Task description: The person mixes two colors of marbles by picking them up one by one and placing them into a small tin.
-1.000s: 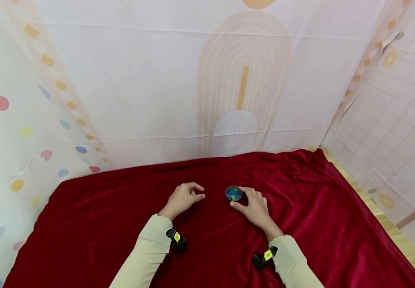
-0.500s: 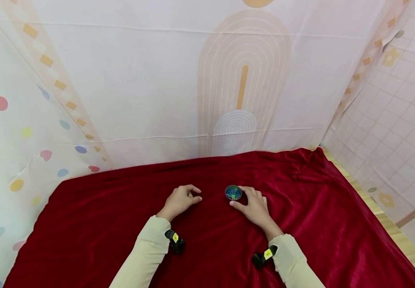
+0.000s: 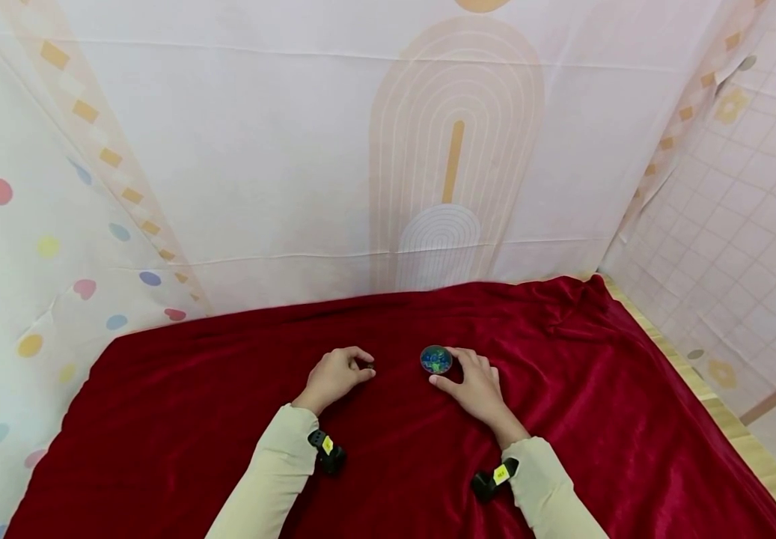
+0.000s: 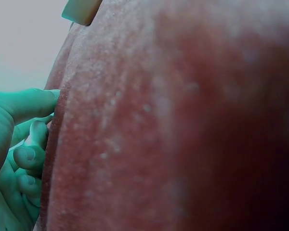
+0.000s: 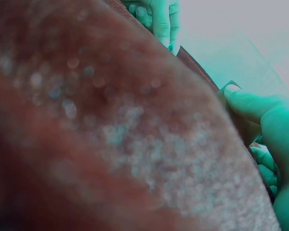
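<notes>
A small round container (image 3: 436,360), with blue and green bits showing inside its rim, stands on the red cloth. My right hand (image 3: 475,385) holds its side between thumb and fingers; in the right wrist view the thumb (image 5: 245,101) lies against the container's wall (image 5: 243,122). To the left, my left hand (image 3: 334,378) is low over the cloth, thumb and index finger close together. Between those fingertips a tiny dark piece (image 3: 370,366) shows, greenish in the right wrist view, too small to tell its kind. Cloth hides part of the left fingers (image 4: 31,103) in the left wrist view.
Wrinkled red velvet cloth (image 3: 388,449) covers the table. A pale wooden edge (image 3: 718,412) shows along the right. Patterned white curtains (image 3: 280,165) hang behind and at both sides.
My left hand has drawn slightly left, away from the container, its thumb and index finger closer together. The tiny dark piece now shows between them. My right hand and the container have hardly moved.
</notes>
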`<state>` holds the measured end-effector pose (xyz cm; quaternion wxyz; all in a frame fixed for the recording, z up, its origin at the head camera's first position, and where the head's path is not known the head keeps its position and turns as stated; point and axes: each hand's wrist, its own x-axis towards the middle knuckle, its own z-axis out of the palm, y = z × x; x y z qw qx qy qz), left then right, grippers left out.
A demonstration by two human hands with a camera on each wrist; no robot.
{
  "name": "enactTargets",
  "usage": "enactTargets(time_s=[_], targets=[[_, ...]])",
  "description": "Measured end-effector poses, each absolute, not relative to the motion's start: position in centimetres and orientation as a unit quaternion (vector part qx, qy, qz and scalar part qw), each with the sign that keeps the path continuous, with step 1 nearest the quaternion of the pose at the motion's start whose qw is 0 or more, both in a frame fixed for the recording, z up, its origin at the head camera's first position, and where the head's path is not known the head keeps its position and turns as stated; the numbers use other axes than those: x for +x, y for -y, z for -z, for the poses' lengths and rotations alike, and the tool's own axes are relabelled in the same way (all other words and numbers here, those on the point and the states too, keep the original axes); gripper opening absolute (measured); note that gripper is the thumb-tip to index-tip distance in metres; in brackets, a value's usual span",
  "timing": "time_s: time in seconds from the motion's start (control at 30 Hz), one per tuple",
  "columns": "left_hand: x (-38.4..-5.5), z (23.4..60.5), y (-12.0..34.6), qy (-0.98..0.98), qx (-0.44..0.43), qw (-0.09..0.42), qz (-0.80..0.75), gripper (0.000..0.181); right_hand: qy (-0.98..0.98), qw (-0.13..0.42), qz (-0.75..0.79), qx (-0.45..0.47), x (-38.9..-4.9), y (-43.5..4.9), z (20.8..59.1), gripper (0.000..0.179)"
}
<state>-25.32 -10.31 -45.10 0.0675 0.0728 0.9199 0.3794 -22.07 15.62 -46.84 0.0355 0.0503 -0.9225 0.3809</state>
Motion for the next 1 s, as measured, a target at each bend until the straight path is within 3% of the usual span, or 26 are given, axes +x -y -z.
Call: enactTargets(time_s=[1.0], targets=[[-25.1, 44.3, 9.1, -0.898, 0.095, 0.053, -0.426, 0.017, 0.917, 0.042, -0.392, 0.055, -21.9, -15.7, 47.0, 0.061]])
